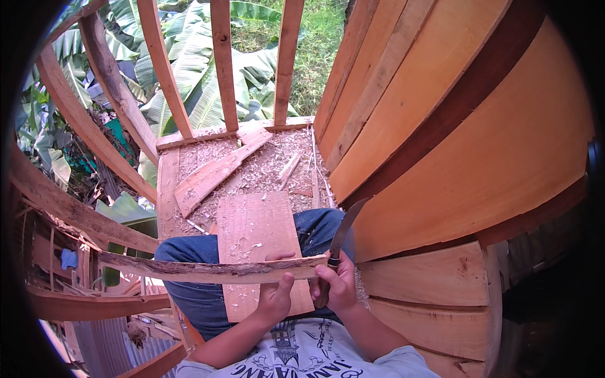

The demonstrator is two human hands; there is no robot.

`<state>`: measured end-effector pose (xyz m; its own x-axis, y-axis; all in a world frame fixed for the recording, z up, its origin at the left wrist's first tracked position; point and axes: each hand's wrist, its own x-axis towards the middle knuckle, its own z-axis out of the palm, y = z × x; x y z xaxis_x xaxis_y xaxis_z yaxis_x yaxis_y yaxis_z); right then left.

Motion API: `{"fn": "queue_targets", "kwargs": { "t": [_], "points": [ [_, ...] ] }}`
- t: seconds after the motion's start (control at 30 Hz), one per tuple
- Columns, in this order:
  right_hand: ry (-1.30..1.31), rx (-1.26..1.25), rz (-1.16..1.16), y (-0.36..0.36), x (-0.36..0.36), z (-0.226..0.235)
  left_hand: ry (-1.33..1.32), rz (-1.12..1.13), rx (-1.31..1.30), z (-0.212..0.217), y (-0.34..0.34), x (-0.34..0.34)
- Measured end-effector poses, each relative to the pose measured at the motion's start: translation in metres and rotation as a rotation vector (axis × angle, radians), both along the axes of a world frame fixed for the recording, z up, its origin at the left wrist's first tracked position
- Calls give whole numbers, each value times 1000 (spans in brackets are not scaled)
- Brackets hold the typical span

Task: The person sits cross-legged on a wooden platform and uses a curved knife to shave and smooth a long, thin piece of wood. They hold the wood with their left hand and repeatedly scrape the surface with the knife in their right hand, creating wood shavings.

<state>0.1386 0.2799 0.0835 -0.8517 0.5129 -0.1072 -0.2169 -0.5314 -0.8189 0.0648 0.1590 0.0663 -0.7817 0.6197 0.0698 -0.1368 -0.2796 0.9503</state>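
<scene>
My left hand (277, 295) is closed around a long strip of wood (208, 271) with rough dark bark along one side. The strip lies crosswise above my lap and reaches far to the left. In my right hand (338, 285) is a knife (342, 234) with a dark, curved blade pointing up and away from me. The right thumb rests by the strip's right end, close to the base of the blade. Under the strip, a flat wooden board (255, 227) lies across my lap, with a few shavings on it.
Wood shavings (224, 148) cover the floor ahead, where a loose plank (220, 170) lies slanted. Upright slats (225, 69) stand at the front and left, with banana leaves (189, 82) beyond. A board wall (466, 145) rises close on my right.
</scene>
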Motion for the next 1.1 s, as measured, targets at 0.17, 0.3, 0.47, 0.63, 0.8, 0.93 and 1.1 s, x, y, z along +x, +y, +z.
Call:
{"fn": "queue_targets", "kwargs": {
  "t": [0.17, 0.3, 0.47, 0.63, 0.8, 0.93, 1.1],
  "points": [
    [7, -8, -68, 13, -11, 20, 2, -330, -225, 5, -16, -3],
    [-58, 59, -114, 31, -12, 25, 235, -692, -320, 59, -50, -17],
    [-110, 21, -208, 51, -10, 24, 953, -117, -699, 80, -69, -56],
    [-115, 57, -171, 60, -17, 31, 1046, -272, -994, 54, -80, -97],
    [-213, 304, -204, 70, -25, 20, 861, -374, -1002, 49, -76, -109],
    [-275, 616, -286, 64, -24, 6, 687, -320, -987, 42, -76, -103],
    [-372, 1090, -194, 33, -23, -12, 523, -276, -890, 33, -80, -90]
  ]
}}
